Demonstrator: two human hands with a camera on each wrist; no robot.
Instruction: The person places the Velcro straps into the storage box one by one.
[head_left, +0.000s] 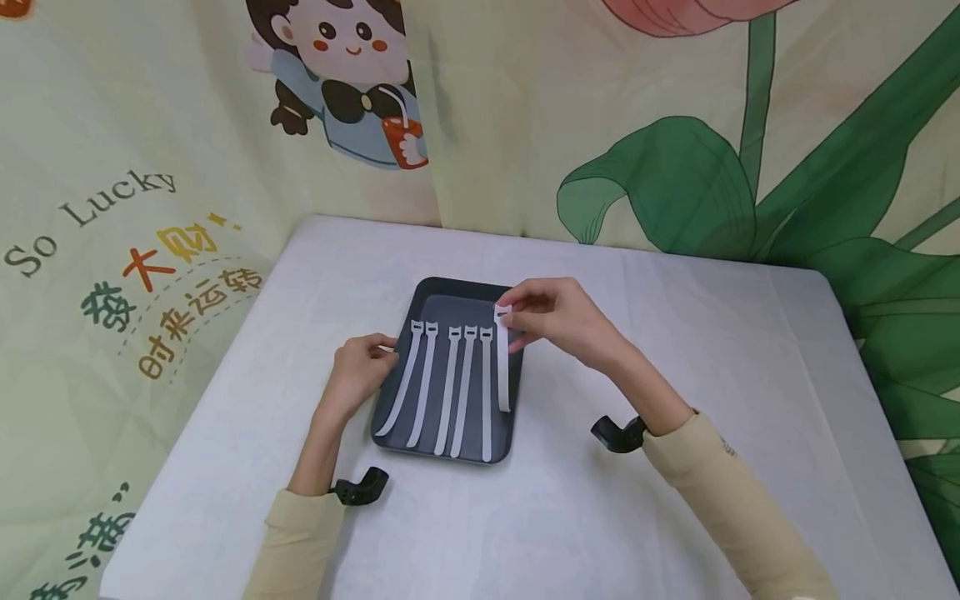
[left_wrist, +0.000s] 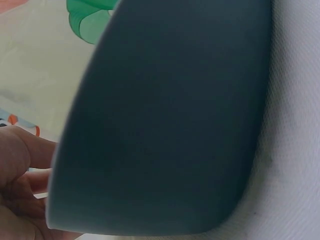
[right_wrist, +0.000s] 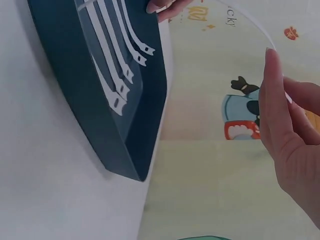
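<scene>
A dark blue-grey tray [head_left: 465, 286] lies on the table, its long sides running away from me. Several white cable ties [head_left: 465, 383] rest in it side by side, slotted heads at the far end. My right hand [head_left: 558, 321] pinches another white cable tie [head_left: 503, 367] near its slotted head, above the tray's right side; its tail hangs down toward me. The right wrist view shows this strap as a thin curved strip [right_wrist: 257, 25]. At the tray's left rim, my left hand [head_left: 363, 367] holds the edge between thumb and fingers. The tray's outer wall [left_wrist: 165, 120] fills most of the left wrist view.
A white cloth covers the table [head_left: 637, 500]. Behind it hangs a printed curtain [head_left: 495, 117] with a cartoon figure and large green leaves. Black wrist mounts [head_left: 362, 487] sit on both forearms, near the beige sleeves [head_left: 742, 500].
</scene>
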